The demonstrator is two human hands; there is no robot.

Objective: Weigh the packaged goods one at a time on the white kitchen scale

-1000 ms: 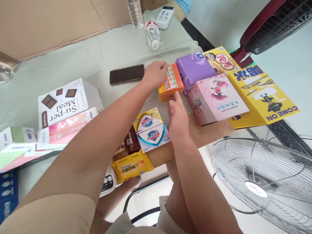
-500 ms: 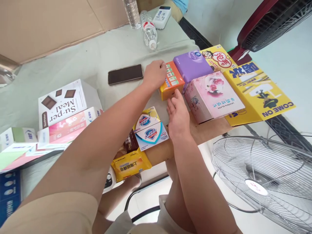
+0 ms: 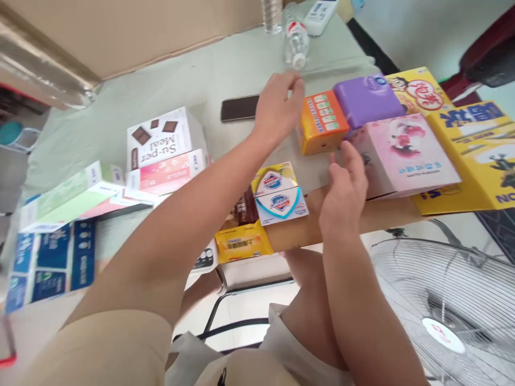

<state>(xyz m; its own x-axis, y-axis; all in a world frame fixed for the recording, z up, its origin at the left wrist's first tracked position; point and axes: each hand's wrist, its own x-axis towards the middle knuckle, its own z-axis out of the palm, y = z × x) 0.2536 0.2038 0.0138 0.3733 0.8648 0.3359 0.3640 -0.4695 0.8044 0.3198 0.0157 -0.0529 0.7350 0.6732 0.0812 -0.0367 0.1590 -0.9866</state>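
Note:
An orange box (image 3: 325,121) with green-and-white printing sits beside a purple package (image 3: 367,101) on the cloth-covered table. My left hand (image 3: 279,103) is just left of the orange box, its fingers bent and apart, holding nothing. Near the box's front corner is my right hand (image 3: 346,187), empty, with thumb and fingers apart; whether a fingertip touches the box I cannot tell. A pink box (image 3: 406,153) stands to the right of that hand. Two Safeguard soap boxes (image 3: 280,194) and a yellow soap packet (image 3: 243,242) lie between my forearms, near the table edge.
A black phone (image 3: 240,109) lies partly behind my left hand. Two clear bottles (image 3: 296,40) are at the back. Yellow boxes (image 3: 475,155) fill the right end; a white Su-per Meal box (image 3: 159,134) stands left. A wire-caged fan (image 3: 442,316) is at lower right.
My left hand has come off the orange box to its left, and my right hand has opened and drawn slightly back. The view has swung left, so everything appears farther right.

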